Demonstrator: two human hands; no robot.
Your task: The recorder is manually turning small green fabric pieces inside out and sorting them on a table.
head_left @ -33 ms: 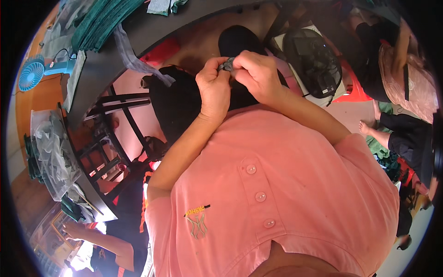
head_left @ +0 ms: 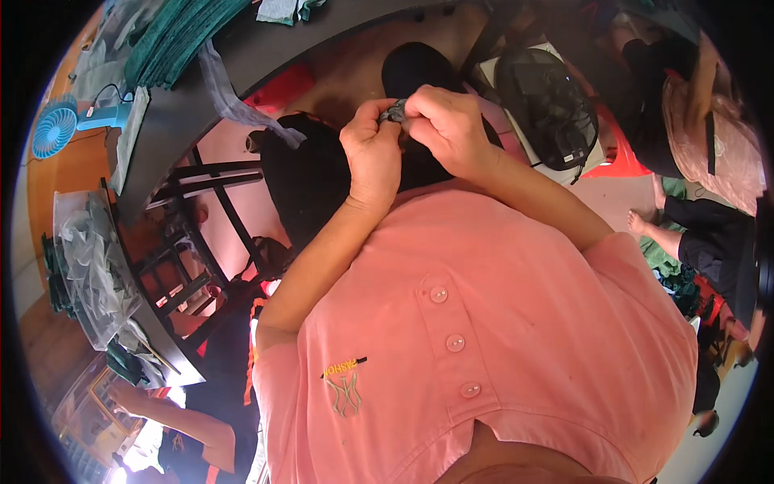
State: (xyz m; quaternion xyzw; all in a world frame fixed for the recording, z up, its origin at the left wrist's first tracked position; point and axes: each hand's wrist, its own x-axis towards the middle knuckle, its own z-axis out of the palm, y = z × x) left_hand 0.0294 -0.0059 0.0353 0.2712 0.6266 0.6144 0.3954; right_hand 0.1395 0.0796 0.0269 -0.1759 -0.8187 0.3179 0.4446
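Above my lap, my left hand and my right hand meet, both with fingers closed. Pinched between them is a small bunched grey-green piece of fabric; most of it is hidden by the fingers. The left thumb and forefinger grip it from the left, while the bent right fingers close on it from the right. Under the hands lie my dark-clothed legs.
A dark table curves across the far left, bearing a stack of green fabric strips. One grey strip hangs off its edge. A blue fan stands farther left. At right sits a black backpack. Other people work at both sides.
Both hands have shifted very slightly to the left and away from me. Their hold on the fabric piece looks the same.
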